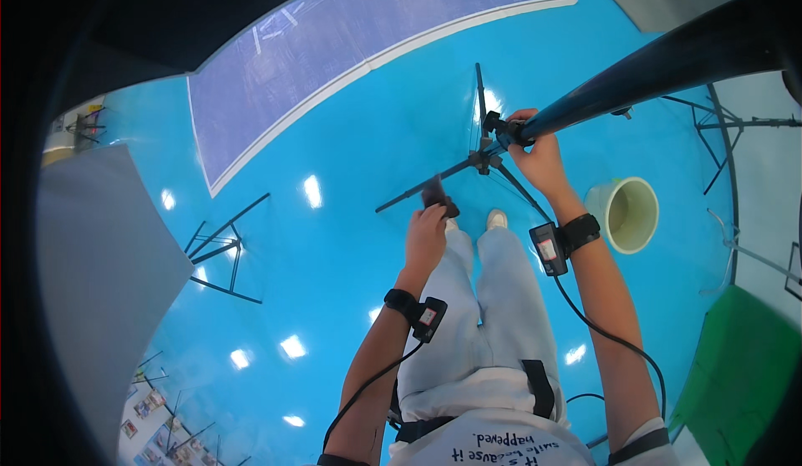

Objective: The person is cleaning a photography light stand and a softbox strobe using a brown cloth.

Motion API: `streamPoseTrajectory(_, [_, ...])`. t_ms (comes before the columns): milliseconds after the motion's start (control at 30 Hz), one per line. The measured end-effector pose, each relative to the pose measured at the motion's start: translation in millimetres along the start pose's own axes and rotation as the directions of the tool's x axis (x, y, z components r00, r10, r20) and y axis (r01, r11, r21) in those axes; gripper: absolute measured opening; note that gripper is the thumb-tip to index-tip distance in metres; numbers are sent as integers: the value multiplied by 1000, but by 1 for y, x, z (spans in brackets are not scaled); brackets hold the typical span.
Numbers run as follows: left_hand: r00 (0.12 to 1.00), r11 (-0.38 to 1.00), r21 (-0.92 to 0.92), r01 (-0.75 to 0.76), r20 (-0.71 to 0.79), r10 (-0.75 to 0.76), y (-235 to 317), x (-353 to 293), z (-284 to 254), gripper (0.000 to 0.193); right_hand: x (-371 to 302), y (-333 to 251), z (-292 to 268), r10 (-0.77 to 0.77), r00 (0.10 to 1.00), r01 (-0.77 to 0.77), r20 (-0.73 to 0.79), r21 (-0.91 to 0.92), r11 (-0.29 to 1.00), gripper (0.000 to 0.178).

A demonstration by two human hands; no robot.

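A black light stand [479,160] with spread tripod legs stands on the blue floor ahead of me. Its thick pole [643,73] slants up to the right. My right hand [537,152] is closed round the pole near a black clamp knob [494,122], just above the legs. Lower and to the left, my left hand [428,230] grips a small dark object [435,195], flat and partly see-through at its top with a black lower part. Blur hides its exact kind. It is held over one tripod leg, and I cannot tell whether they touch.
A cream bucket [631,215] stands right of the stand. More tripod stands are at left [230,249] and far right [723,123]. A purple mat [334,56] with a white border lies ahead. A grey panel [109,299] and a green sheet [748,374] flank me.
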State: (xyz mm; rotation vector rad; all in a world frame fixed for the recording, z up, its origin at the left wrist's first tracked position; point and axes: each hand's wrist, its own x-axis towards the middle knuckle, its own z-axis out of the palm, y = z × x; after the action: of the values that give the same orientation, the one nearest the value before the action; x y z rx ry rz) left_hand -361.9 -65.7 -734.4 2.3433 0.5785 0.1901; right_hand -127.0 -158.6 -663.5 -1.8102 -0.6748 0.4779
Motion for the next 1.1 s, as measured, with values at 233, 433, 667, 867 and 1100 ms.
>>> streamPoseTrajectory(233, [852,797,-400,453,-68,-519,-43,-52,8,26,-3,10,3,-132,989,133,58,-12,991,53])
streamPoseTrajectory(433, [875,782,-557,281,-186,-447,-14,-11,2,22,-19,52,5,-89,996,90,26,-20,996,48])
streamPoseTrajectory(667, [881,841,-534,-89,-435,-184,61,103,21,25,-10,63,8,-150,977,169,148,-127,977,43])
streamPoseTrajectory(867, [955,834,-552,5,-244,-167,69,124,38,29,-15,52,10,-230,967,242,108,-111,964,30])
streamPoseTrajectory(1100, [788,812,-469,-349,-615,-17,102,113,40,30,-12,46,0,-255,967,254,25,19,967,24])
